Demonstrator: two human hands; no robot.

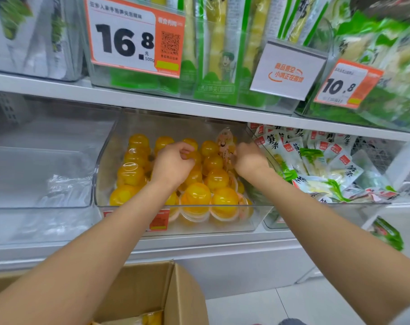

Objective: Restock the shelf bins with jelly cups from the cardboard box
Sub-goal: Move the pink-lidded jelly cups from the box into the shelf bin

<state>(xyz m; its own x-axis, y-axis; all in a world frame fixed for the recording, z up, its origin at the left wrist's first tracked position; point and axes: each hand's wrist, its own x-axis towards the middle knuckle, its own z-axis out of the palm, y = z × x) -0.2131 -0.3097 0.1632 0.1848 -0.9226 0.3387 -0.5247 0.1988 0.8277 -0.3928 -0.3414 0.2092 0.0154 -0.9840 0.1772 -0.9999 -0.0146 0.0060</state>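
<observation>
A clear shelf bin (176,221) on the middle shelf holds several yellow jelly cups (197,198), most lying dome up. Both my arms reach into it. My left hand (172,164) lies over the cups in the middle of the bin, fingers curled onto a yellow cup (190,146) at the back. My right hand (248,158) is at the bin's right side and pinches a jelly cup (225,143) tilted on edge, its printed lid facing me. The cardboard box (157,294) stands open below, with a yellow cup (152,319) showing inside.
To the left stands a clear bin (42,179) with only clear plastic in it. A bin of white and green snack packets (326,167) is to the right. The upper shelf (152,102) carries green packets and price tags. Floor tiles (293,308) show at the lower right.
</observation>
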